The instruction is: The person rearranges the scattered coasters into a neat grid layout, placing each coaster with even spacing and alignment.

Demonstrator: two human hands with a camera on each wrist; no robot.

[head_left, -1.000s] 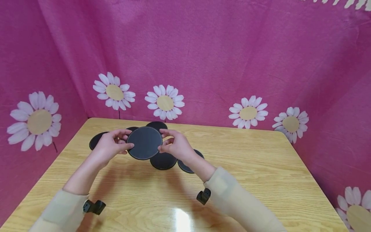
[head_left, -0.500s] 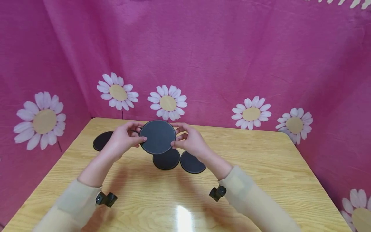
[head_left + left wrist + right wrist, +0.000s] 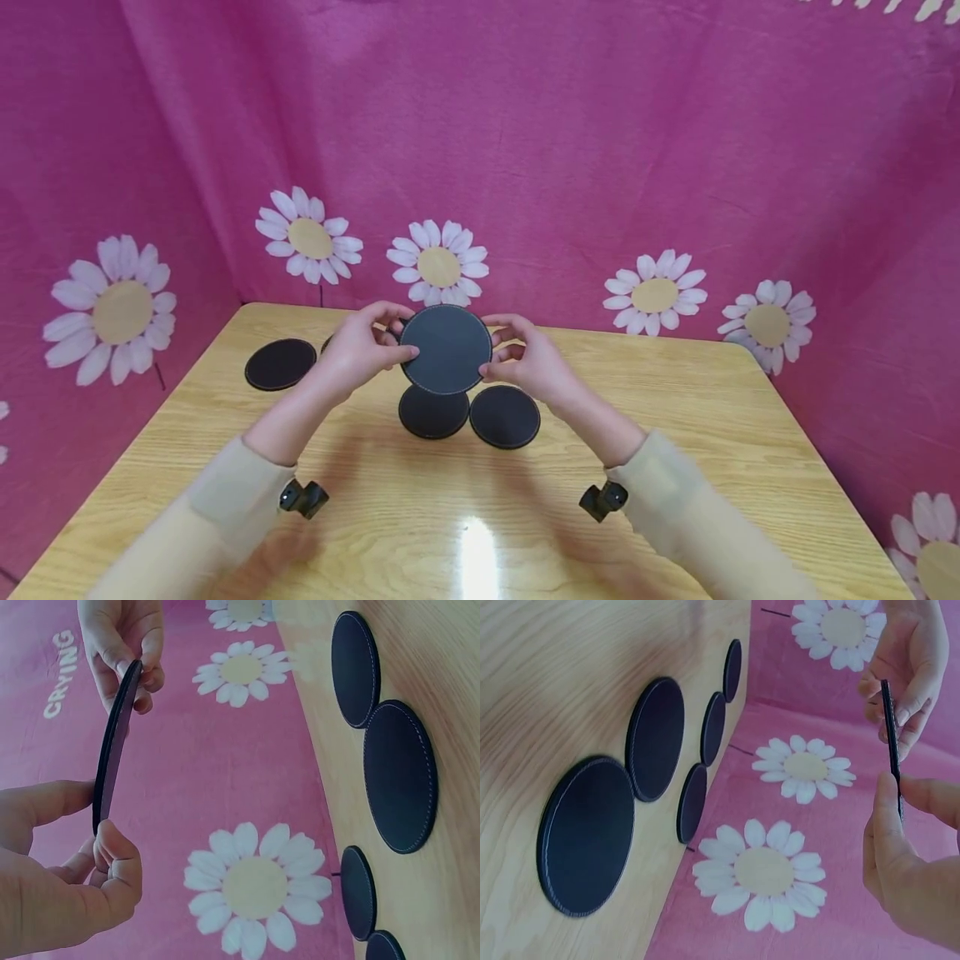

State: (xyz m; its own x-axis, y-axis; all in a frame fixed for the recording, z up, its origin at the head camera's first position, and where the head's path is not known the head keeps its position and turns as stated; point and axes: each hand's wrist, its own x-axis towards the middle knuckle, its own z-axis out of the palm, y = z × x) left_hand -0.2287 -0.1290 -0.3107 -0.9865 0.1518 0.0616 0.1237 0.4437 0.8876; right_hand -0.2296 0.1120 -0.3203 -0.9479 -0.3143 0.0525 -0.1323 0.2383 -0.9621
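Note:
A round black coaster [image 3: 446, 350] with pale stitching round its edge is held up above the table, its flat face toward the head camera. My left hand [image 3: 363, 346] pinches its left edge between thumb and fingers. On the opposite edge, my right hand [image 3: 532, 358] grips it the same way. Both wrist views show the coaster nearly edge-on, a thin dark disc [image 3: 114, 746] well off the tabletop. Below it lie two more coasters side by side, a middle one [image 3: 433, 414] partly covered by the held one and a right one [image 3: 505, 417].
Another coaster [image 3: 281, 364] lies at the left of the wooden table [image 3: 660, 467]. The right wrist view shows a back row of coasters, one of them a middle coaster [image 3: 713, 729]. A pink cloth [image 3: 540, 167] with daisies hangs behind and at both sides.
Both hands have carried the held coaster rightward and slightly up in the head view. The left and right coasters on the table are now uncovered. The head view has shifted slightly.

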